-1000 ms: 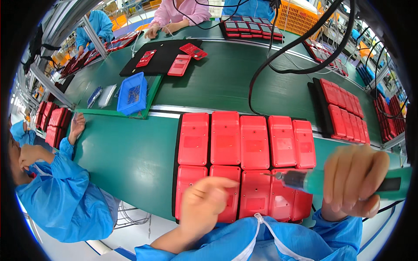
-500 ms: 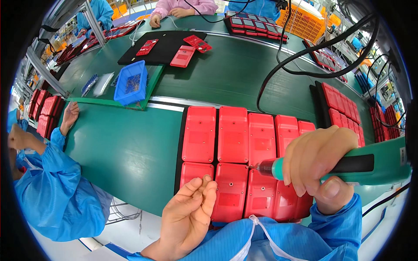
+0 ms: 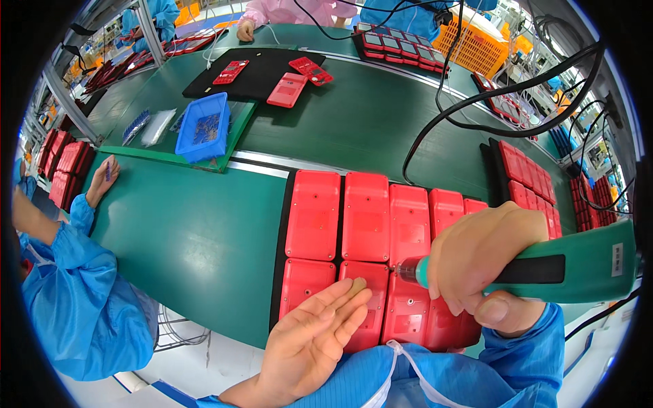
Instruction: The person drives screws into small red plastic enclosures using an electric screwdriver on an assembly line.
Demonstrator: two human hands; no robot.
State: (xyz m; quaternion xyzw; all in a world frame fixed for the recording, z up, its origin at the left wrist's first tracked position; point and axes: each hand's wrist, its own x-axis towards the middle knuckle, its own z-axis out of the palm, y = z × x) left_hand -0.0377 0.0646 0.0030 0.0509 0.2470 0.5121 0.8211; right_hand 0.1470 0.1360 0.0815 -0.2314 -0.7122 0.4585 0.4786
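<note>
My right hand (image 3: 486, 265) is wrapped round a green electric screwdriver (image 3: 571, 265) with a black grip panel. Its bit end points left, at the corners where red plastic housings (image 3: 366, 214) meet. The housings lie in two rows, back side up, with small screw holes in them. My left hand (image 3: 316, 340) is palm up over the near row, left of the screwdriver tip. Its thumb and fingertips are together; whatever they may hold is too small to make out. A black mat (image 3: 279, 272) shows under the housings' left edge.
Beyond is a blue bin (image 3: 204, 129) of small screws, beside clear bags (image 3: 158, 128). Red parts (image 3: 287, 90) lie by a black pad (image 3: 262, 68). Black cables (image 3: 503, 85) hang at right. A co-worker's blue sleeve (image 3: 85, 292) is at left, and more red housings (image 3: 534, 173) stand at right.
My left hand has moved right, nearer the screwdriver tip, and its fingers have straightened somewhat. The screwdriver has shifted slightly left and down. The co-worker's hand at left now shows a small purple item.
</note>
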